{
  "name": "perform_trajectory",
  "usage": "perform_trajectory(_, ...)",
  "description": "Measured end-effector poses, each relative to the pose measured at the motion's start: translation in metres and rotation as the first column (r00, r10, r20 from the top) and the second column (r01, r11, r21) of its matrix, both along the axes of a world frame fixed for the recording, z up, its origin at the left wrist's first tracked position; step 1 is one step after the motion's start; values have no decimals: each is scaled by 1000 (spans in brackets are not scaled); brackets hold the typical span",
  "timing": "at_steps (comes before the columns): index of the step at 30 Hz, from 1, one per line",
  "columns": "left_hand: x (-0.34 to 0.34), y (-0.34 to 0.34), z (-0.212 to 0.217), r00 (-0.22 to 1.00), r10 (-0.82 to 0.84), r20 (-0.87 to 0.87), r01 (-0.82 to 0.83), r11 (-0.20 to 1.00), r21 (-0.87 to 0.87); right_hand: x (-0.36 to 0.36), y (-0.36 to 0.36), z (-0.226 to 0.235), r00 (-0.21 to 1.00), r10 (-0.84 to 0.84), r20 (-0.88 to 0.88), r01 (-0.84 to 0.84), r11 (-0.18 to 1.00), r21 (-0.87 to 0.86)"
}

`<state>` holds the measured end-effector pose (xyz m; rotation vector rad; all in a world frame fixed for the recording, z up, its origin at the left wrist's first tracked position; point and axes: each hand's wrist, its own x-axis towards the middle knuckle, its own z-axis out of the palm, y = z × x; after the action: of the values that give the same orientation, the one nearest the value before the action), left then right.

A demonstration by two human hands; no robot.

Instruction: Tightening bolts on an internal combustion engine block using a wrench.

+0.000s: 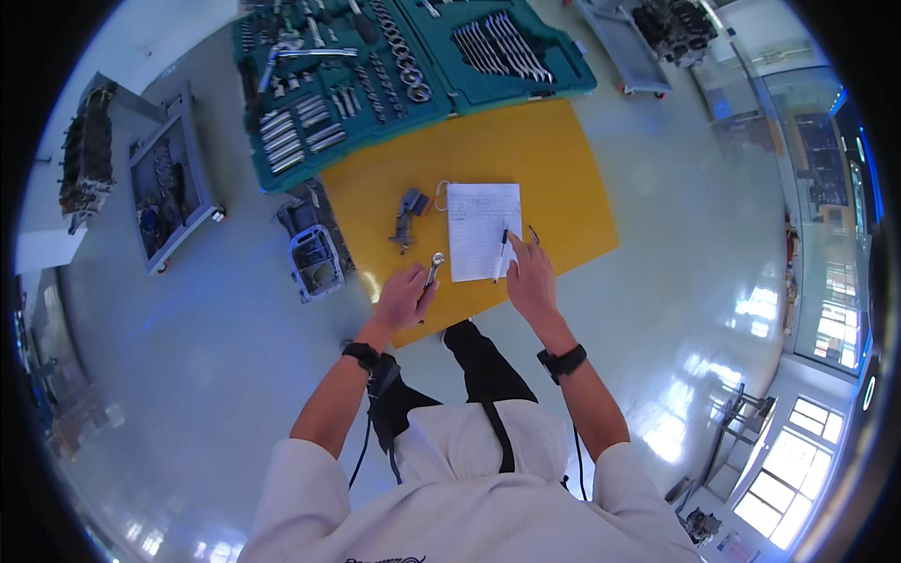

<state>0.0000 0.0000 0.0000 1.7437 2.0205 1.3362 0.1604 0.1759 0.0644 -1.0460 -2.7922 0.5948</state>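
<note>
My left hand (402, 296) is closed around the handle of a ratchet wrench (436, 262), whose round metal head points up and away from me over the yellow tabletop (563, 169). On a notebook of white paper (477, 211) with handwriting near its top lies a pen (501, 253) with a dark end. My right hand (534, 281) is over the notebook's right edge, its index finger stretched to the pen's dark end; the thumb is beside the barrel. Just beyond that hand lies a small dark slim item (533, 235). Left of the notebook sits a grey metal part (407, 218).
A green tool case (441, 103) with sockets and wrenches lies open across the far side. A metal housing (315, 261) is beside the table's left edge. Wheeled grey carts (175, 188) with engine parts stand left and far right. My legs are near the front edge.
</note>
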Motion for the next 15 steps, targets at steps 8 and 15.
perform_trajectory(8, -2, -198, 49, 362, 284, 888, -218, 952, -216, -29, -184, 67, 987, 136, -85, -159, 769, -620)
perform_trajectory(15, -84, -353, 111, 96, 351, 931, -377, 879, -292, -172, -344, 56, 854, 492, -167, -336, 278, -900)
